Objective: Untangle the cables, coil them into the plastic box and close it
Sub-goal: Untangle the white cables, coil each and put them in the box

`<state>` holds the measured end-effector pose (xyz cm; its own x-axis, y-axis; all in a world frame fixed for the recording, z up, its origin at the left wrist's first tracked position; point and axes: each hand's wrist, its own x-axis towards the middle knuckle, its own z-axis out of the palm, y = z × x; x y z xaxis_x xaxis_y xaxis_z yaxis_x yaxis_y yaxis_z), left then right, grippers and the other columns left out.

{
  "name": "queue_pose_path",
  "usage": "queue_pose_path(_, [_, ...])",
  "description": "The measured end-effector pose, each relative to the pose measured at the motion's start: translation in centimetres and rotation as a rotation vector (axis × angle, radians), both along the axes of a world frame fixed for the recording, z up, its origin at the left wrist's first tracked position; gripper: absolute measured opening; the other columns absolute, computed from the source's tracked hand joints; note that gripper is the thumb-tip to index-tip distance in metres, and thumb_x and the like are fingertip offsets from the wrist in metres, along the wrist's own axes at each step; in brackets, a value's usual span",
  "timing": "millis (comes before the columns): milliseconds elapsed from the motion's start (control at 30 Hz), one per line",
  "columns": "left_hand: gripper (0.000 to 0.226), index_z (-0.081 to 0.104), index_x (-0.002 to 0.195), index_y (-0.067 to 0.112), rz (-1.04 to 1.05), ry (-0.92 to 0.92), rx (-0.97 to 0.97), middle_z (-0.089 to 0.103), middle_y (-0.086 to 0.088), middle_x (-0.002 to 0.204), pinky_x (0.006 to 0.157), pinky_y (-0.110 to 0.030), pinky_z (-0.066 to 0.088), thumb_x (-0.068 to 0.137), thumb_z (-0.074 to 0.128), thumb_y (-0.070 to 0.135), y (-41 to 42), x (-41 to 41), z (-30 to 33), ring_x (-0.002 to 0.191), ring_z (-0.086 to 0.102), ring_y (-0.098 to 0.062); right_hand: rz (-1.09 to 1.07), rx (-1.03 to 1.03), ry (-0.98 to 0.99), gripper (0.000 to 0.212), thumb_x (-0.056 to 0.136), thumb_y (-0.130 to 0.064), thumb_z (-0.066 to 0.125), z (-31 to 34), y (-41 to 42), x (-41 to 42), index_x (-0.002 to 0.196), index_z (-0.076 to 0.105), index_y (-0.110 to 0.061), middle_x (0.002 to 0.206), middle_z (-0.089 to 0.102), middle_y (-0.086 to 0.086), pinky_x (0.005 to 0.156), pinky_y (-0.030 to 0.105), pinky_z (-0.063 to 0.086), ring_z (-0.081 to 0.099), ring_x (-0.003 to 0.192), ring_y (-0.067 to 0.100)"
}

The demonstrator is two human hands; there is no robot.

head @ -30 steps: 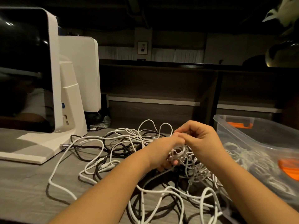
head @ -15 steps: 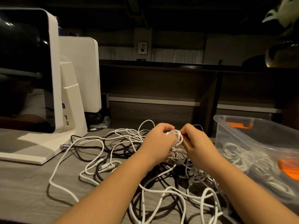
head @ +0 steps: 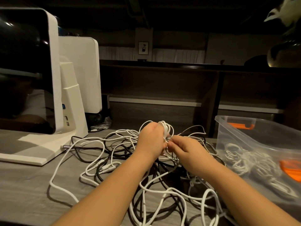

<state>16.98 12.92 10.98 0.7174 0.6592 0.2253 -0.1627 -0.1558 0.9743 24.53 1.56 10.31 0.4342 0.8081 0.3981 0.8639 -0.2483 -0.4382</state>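
1 small white cable coil [head: 165,128] is gripped in the curled left hand [head: 150,141]; its loose strand is pinched by the right hand [head: 184,150], above 1 tangled cable pile [head: 146,176] beside 1 clear plastic box [head: 254,137].

Single head-worn wide-angle view, facing forward and down from close above the counter [head: 24,185], both forearms entering from the bottom edge toward the frame centre.

Dim room; grey wooden table [head: 24,185]; dark shelving [head: 162,88] behind.
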Motion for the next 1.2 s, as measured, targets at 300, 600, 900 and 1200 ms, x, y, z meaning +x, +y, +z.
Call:
queue_pose_path(300, [0.023, 0.046, 0.084, 0.019, 0.154, 0.128, 0.366, 0.058, -0.008, 0.092, 0.064, -0.033, 0.043, 0.103, 0.034, 0.014, 1.1, -0.2, -0.2, 0.073, 0.050, -0.018, -0.011, -0.004, -0.388, 0.013, 0.100, -0.029, 0.043, 0.3, -0.8, -0.5, 0.093, 0.055, -0.026, 0.081, 0.059, -0.009, 0.066, 0.035, 0.045, 0.053, 0.075, 0.016])
queue_pose_path(600, [0.046, 0.065, 0.097, 0.005, -0.122, 0.149, 0.522, 0.063, -0.007, 0.086, 0.082, -0.049, 0.046, 0.096, 0.031, 0.036, 0.7, -0.8, 0.2, 0.084, 0.057, -0.025, 0.114, 0.308, -0.583, 0.008, 0.094, -0.013, 0.061, 0.6, -1.1, 0.5, 0.098, 0.068, -0.015, 0.125, 0.056, 0.003, 0.082, 0.023, 0.047, 0.055, 0.105, 0.017])
queue_pose_path(900, [0.110, 0.035, 0.149, 0.038, -0.361, 0.334, 0.576, 0.055, 0.007, 0.144, 0.113, -0.048, 0.038, 0.060, 0.033, 0.104, 0.2, -0.3, -1.3, 0.134, 0.051, -0.016, 0.096, 0.249, -0.070, 0.028, 0.088, -0.007, 0.062, 1.0, -1.3, 0.5, 0.074, 0.055, -0.031, 0.074, 0.058, -0.010, 0.063, 0.023, 0.045, 0.056, 0.074, 0.006])
queue_pose_path(1200, [0.106, 0.004, 0.158, 0.040, -0.387, 0.342, 0.906, 0.059, 0.007, 0.132, 0.097, -0.023, 0.048, 0.081, 0.075, 0.024, 0.8, -1.2, -0.4, 0.111, 0.059, -0.001, 0.031, 0.266, 0.531, 0.020, 0.091, -0.022, 0.067, 1.4, -1.5, 0.7, 0.073, 0.068, -0.012, 0.064, 0.064, 0.005, 0.058, 0.034, 0.045, 0.055, 0.060, 0.021])
